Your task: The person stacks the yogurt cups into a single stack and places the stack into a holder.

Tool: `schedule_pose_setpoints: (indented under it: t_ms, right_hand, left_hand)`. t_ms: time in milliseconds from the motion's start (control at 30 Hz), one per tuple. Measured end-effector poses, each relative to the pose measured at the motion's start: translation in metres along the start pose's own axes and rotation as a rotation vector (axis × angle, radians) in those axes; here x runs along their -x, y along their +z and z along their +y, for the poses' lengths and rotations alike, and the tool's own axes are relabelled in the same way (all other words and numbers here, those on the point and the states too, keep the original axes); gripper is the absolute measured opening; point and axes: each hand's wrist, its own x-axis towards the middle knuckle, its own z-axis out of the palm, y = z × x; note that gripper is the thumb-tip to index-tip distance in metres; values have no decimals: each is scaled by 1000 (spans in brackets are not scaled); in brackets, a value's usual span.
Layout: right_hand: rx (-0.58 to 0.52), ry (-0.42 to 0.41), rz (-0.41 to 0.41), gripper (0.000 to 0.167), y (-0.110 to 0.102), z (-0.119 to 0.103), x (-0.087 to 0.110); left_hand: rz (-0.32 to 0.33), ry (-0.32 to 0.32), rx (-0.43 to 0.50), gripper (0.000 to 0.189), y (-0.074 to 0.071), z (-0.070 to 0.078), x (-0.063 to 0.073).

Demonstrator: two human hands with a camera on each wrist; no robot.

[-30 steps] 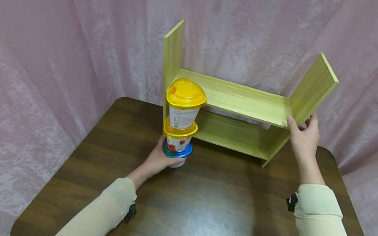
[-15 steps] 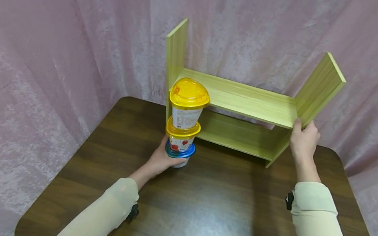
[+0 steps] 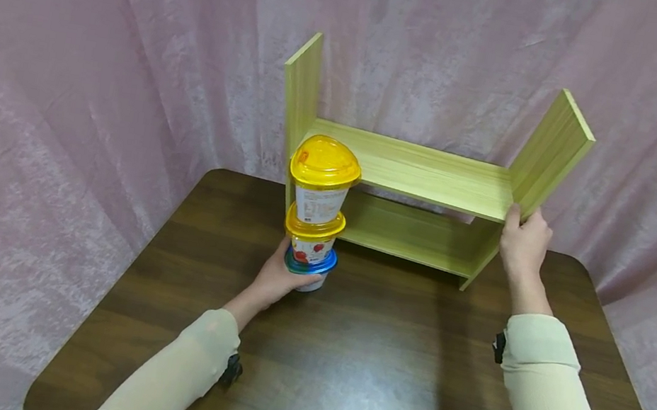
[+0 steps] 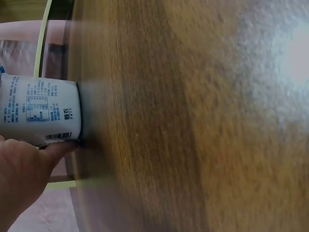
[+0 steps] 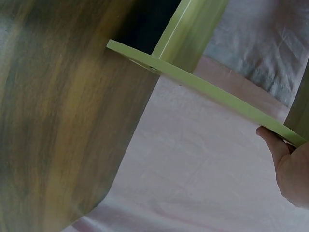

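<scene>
In the head view three plastic tubs stand stacked in front of the shelf's left end. On top is a yellow-lidded tub (image 3: 319,203), then a smaller yellow-lidded tub (image 3: 311,250) with red fruit pictures, and lowest a blue-lidded tub (image 3: 324,263). My left hand (image 3: 276,278) grips the lowest tub, its thumb across the front; its other fingers are mostly hidden. The left wrist view shows printed text on that tub's white side (image 4: 41,108). My right hand (image 3: 525,245) grips the front edge of the right side panel (image 3: 548,154) of a light wooden shelf (image 3: 418,169).
The shelf stands at the back of a dark wooden table (image 3: 342,365), with a lower board (image 3: 408,232) under the upper one. Its left side panel (image 3: 302,86) rises behind the tubs. A pink curtain (image 3: 430,49) hangs close behind the table.
My right hand has tightened from a wider spread to a closer grip on the side panel, which has shifted slightly to the right. My left hand and the tubs stay nearly in place.
</scene>
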Motion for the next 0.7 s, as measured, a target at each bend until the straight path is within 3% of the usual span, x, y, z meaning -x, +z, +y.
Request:
schedule_pose_setpoints:
  t_ms: [333, 700]
  right_hand:
    - [-4, 4, -25, 44, -2, 4, -1]
    - [-32, -42, -4, 40, -2, 3, 0]
  left_hand:
    - [-22, 33, 12, 93, 0, 1, 1]
    - [-39, 39, -59, 93, 1, 7, 0]
